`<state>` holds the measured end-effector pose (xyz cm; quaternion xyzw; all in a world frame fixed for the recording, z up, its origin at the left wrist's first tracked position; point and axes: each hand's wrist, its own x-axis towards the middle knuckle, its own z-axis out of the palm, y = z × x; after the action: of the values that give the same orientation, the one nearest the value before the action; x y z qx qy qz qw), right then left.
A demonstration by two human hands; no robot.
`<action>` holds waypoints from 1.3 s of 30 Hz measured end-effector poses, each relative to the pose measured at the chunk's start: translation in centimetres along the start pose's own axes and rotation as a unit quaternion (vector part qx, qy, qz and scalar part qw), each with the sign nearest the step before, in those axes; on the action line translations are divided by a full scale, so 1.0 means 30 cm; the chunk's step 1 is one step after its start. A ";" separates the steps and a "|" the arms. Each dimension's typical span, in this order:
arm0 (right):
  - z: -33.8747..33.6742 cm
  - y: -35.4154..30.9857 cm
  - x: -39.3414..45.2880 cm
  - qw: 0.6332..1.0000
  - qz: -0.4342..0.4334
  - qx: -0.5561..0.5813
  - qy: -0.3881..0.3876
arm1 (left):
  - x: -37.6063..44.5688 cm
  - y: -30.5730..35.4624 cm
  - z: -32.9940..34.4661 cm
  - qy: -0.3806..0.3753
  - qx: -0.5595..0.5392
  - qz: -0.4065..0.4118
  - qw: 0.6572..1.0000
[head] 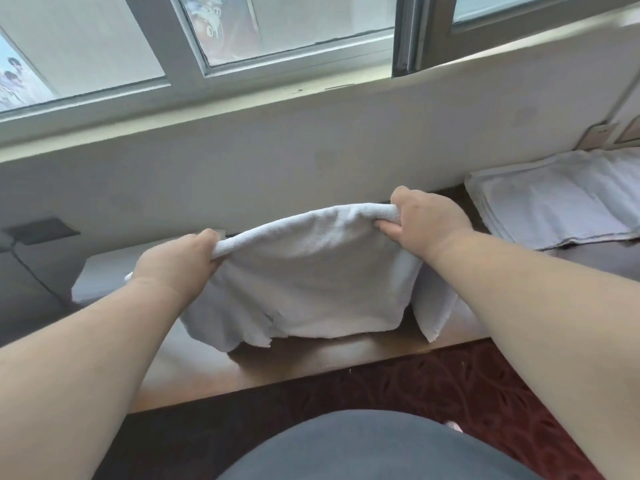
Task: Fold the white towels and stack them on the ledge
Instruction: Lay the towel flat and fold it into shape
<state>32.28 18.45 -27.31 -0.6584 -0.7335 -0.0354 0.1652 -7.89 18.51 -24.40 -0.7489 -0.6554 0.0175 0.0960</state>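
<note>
White plaster wall (311,140) spans the view beneath a sliding window (242,46) whose grey frames run along the top. Below the wall lies the brown wooden ledge (311,358), with dark red patterned carpet (467,393) on the near side of it.

Held above the ledge at centre is 1 white towel (311,271), doubled over so that its folded edge runs along the top between the 2 hands and its loose edges hang down towards the wood; the lower left corner looks frayed. More white cloth (433,306) hangs behind it at the right, and whether this is part of the same towel cannot be told. A flat white towel (104,275) lies on the ledge behind the left forearm.

At far right, a stack of folded towels (561,199) rests on the ledge against the wall, well apart from the held towel.

Left hand (180,261): fingers curled, gripping the left end of the folded edge. Right hand (422,220): fingers curled, gripping the right end, held higher than the left.

A dark plate (41,230) with a black cable (34,268) sits on the wall at far left.
</note>
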 end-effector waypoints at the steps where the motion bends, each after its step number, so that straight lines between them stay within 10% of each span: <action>1: 0.020 -0.019 0.005 1.000 0.006 0.014 -0.015 | 0.014 -0.015 0.027 -0.008 0.003 -0.015 1.000; 11: 0.260 -0.009 0.017 0.963 0.009 0.176 -0.205 | 0.161 0.138 0.275 -0.212 0.075 -0.117 0.967; 19: 0.397 0.135 0.103 0.909 0.038 0.283 -0.305 | 0.344 0.781 0.303 -0.184 -0.186 0.168 0.951; 30: 0.558 0.490 0.102 0.847 0.204 0.187 -0.455 | 0.458 1.015 0.464 -0.421 -0.088 0.109 0.896; 36: 0.572 0.478 0.090 0.814 0.194 0.115 -0.536 | 0.452 1.062 0.472 -0.429 -0.066 0.092 0.896; 39: 0.547 0.459 0.100 0.822 0.234 0.174 -0.490 | 0.484 1.078 0.449 -0.304 -0.157 0.114 0.933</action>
<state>42.31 27.52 -44.20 -0.7012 -0.5357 0.4596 -0.1004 23.75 30.49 -41.55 -0.7832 -0.5575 0.1524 -0.2293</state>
